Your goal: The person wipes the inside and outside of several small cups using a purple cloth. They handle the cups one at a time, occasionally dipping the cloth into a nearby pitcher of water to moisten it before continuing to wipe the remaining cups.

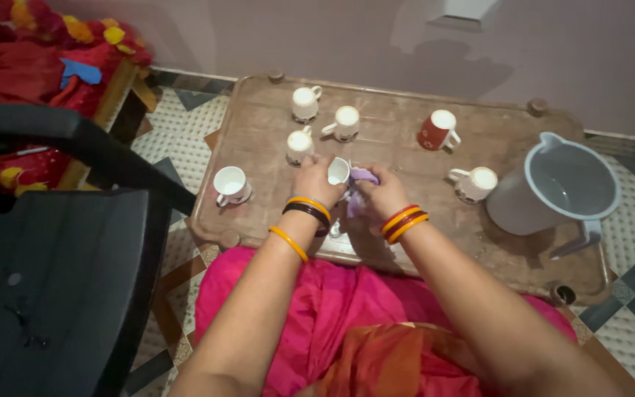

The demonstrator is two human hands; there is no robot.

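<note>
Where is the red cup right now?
In the head view, the red cup stands right of centre on the brown table, toward the wall, behind a white cup and left of the grey jug.

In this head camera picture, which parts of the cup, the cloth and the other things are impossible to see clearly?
- White cup, head view: the left hand covers its body and handle; only the rim shows.
- Purple cloth: mostly hidden inside the right hand.
- Grey plastic jug: its inside is too dim to tell whether it holds anything.
- Black plastic chair: cut off by the left and bottom edges.
- Patterns on the small white cups: too small to read.
</note>
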